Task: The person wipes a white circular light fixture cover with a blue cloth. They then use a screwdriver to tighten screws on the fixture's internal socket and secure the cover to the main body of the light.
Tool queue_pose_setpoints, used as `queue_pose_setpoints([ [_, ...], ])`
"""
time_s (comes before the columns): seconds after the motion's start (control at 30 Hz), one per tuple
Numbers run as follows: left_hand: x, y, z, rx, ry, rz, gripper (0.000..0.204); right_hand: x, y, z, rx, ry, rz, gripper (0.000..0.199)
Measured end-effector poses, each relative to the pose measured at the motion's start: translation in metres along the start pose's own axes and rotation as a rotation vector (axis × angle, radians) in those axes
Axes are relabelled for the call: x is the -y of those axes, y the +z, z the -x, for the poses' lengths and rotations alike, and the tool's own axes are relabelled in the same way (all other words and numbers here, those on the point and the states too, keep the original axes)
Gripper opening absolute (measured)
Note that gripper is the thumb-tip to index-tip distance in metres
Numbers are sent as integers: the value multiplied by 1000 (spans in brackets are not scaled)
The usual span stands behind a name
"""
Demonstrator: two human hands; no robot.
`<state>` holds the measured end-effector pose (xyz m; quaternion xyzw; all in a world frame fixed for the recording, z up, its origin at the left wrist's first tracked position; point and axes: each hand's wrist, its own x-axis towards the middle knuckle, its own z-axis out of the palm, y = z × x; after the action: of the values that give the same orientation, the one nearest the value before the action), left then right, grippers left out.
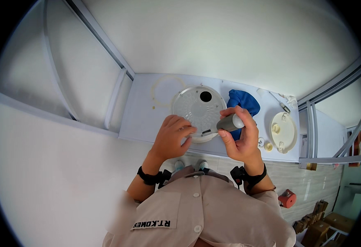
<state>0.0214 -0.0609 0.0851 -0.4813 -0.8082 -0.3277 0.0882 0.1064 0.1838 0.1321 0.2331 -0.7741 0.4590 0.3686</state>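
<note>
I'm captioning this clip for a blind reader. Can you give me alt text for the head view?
The left hand steadies a round grey-white lid-like disc on a pale shelf while the right hand holds a grey-handled tool to its near edge. A blue cloth and a cream round part lie to the right.

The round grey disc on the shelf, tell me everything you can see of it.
The round grey disc looks like moulded plastic, with a raised rim, a ribbed face and one dark round hole near its far edge. It lies flat on the white shelf. The left hand presses its near edge; the right hand holds a grey tool against it.
</note>
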Motion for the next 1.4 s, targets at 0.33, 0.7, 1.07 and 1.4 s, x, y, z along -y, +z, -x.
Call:
queue_pose_setpoints([
  [0.33, 2, 43, -2, -21, 27, 164, 20, 4, 1, -1, -2, -3, 0, 74],
  [0.7, 5, 44, 0, -44, -3, 246, 14, 2, 4, -1, -93, -125, 260, 90],
  [1.07, 5, 45, 2, -86, -5, 250, 14, 8, 13, -12, -64, -132, 271, 73],
  [1.4, 3, 42, -2, -60, -26, 247, 14, 15, 10, -20, 69, -20, 133, 59],
])
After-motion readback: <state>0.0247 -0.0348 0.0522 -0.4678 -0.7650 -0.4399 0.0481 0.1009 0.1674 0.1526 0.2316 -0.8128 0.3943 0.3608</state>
